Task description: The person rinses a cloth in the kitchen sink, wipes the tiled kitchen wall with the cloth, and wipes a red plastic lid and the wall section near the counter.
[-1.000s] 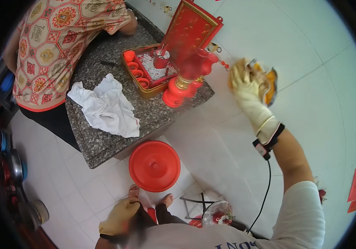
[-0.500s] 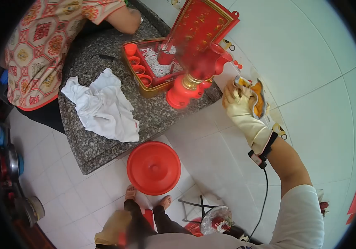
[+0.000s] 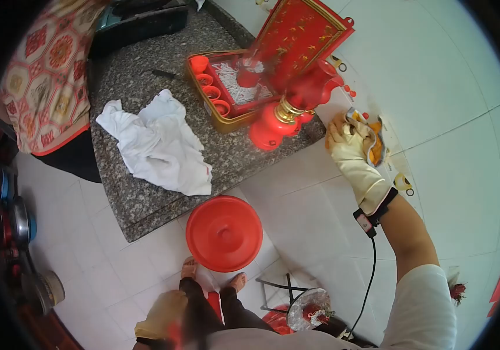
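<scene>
My right hand (image 3: pixel 356 156), in a pale cream glove, is closed on an orange cloth with a grey edge (image 3: pixel 378 146). It presses the cloth against the white tiled wall (image 3: pixel 454 198), beside the counter's corner. A strapped device with a black cable (image 3: pixel 366 221) sits on that wrist. Low in the view, my left hand (image 3: pixel 165 315) hangs near my legs in a tan glove, partly blurred, and its fingers cannot be made out. Left of my right hand stands a red lamp-like ornament with a gold collar (image 3: pixel 288 111).
On the granite counter (image 3: pixel 116 201) lie a crumpled white cloth (image 3: pixel 156 146) and a gold-rimmed box of red cups and white sticks (image 3: pixel 226 119). A red basin (image 3: pixel 224 233) stands below. A person in a patterned top (image 3: pixel 57 76) is at left. A small stool (image 3: pixel 308 309) is near my feet.
The view has shifted, so the counter items sit slightly further right. The other person's forearm has left the frame, and a dark container shows at the top. My right hand still holds the cloth on the wall.
</scene>
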The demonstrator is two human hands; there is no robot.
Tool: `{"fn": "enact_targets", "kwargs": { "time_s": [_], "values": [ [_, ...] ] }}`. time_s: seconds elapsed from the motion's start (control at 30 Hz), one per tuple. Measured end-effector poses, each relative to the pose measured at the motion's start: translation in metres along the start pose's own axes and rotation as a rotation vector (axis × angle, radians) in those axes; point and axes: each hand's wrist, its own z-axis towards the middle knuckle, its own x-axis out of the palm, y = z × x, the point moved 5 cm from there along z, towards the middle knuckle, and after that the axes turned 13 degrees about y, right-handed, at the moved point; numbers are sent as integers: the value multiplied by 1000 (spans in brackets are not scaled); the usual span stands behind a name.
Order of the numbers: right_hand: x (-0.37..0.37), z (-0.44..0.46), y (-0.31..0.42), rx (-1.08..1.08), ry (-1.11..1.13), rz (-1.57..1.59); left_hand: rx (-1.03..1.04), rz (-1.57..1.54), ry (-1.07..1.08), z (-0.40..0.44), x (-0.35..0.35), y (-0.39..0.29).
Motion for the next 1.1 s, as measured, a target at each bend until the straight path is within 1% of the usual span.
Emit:
{"fn": "enact_targets", "kwargs": {
  "time_s": [0.07, 0.1, 0.13, 0.23, 0.27, 0.3, 0.33, 0.37, 0.4, 0.43, 0.47, 0.53, 0.6, 0.63, 0.67, 0.73, 0.83, 0.87, 0.9, 0.97, 1.07, 1.1],
  "values": [
    [-6, -5, -5, -36, 101, 45, -56, 2, 37, -1, 0, 14],
    [-5, -6, -7, -53, 153, 69, -168, -11, 69, 1, -6, 10],
    [-7, -26, -13, -83, 19, 37, -280, -22, 98, 0, -12, 10],
    [-23, -80, -21, -63, 52, -39, -214, 114, 82, -12, -34, 9],
    [-23, -107, -24, -40, -74, -25, -220, 146, 106, -12, -41, 13],
    [-2, -115, -27, -49, -176, 328, -227, 179, 133, -12, -49, 20],
    [20, -125, -31, -117, -309, 735, -234, 210, 160, -11, -57, 29],
    [44, -134, -35, -210, -461, 1067, -240, 228, 168, -8, -63, 45],
    [76, -133, -30, -367, -422, 2001, -246, 243, 177, -4, -67, 67],
    [102, -130, -14, -519, -272, 2933, -253, 256, 185, -1, -72, 82],
    [111, -129, -1, -718, -193, 2953, -243, 271, 184, 1, -77, 90],
    [119, -120, 45, -922, 319, 3048, -219, 300, 182, 5, -87, 98],
    [150, -108, 82, -702, 507, 3102, -69, 312, 151, 4, -90, 90],
    [179, -100, 96, -391, 415, 3114, -43, 301, 167, 7, -88, 94],
    [202, -92, 109, -274, 400, 3141, -16, 289, 183, 10, -85, 97],
    [239, -74, 118, -37, 361, 3184, -40, 274, 259, 23, -73, 112],
    [237, -74, 100, -270, 518, 3135, 5, 388, 300, 33, -59, 99],
    [217, -85, 93, -367, 509, 3150, 31, 439, 297, 38, -55, 89],
    [215, -90, 77, -525, 395, 3207, 55, 489, 288, 43, -53, 78],
    [205, -99, 52, -633, 373, 3132, 41, 474, 251, 50, -52, 61],
    [175, -120, 43, -682, 255, 3012, -70, 271, 181, 56, -51, 41],
    [172, -126, 45, -743, 259, 3046, -105, 199, 156, 57, -49, 34]
  ]
}}
